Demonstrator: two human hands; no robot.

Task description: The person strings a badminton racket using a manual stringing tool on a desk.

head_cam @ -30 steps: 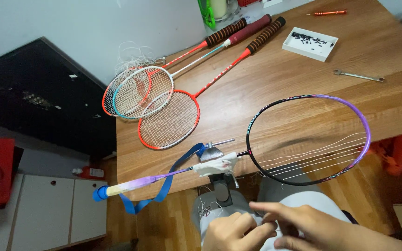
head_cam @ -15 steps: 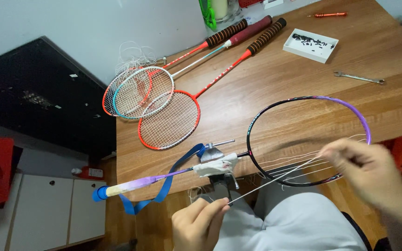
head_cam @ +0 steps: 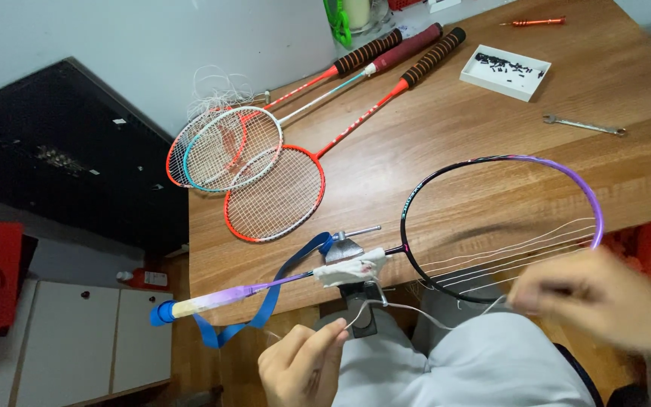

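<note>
My left hand (head_cam: 301,368) sits low at the near edge of the scene, its fingers (head_cam: 331,337) pinched shut on a thin white string (head_cam: 404,310); my right hand (head_cam: 597,300) is at the near right, blurred, apparently closed on the same string's other stretch, though I cannot tell its grip for certain. The string droops slack between my hands, just near the throat of the black-and-purple racket (head_cam: 500,226), whose head lies on the near edge of the wooden counter (head_cam: 446,143) and partly overhangs it. A few strands already cross the lower part of the head. The shaft is wrapped in white cloth and held by a small metal clamp (head_cam: 348,252). I judge the string light, limp, smooth and prone to slip or kink, so a fingertip pinch close to the frame holes suits it best. The frame looks light and stiff but thin-walled; I would steady it by the rim near the throat, not mid-hoop. Three strung rackets (head_cam: 250,162) lie far left, a white tray (head_cam: 505,71) of small black parts and a spanner (head_cam: 583,124) far right, well apart from my hands.
</note>
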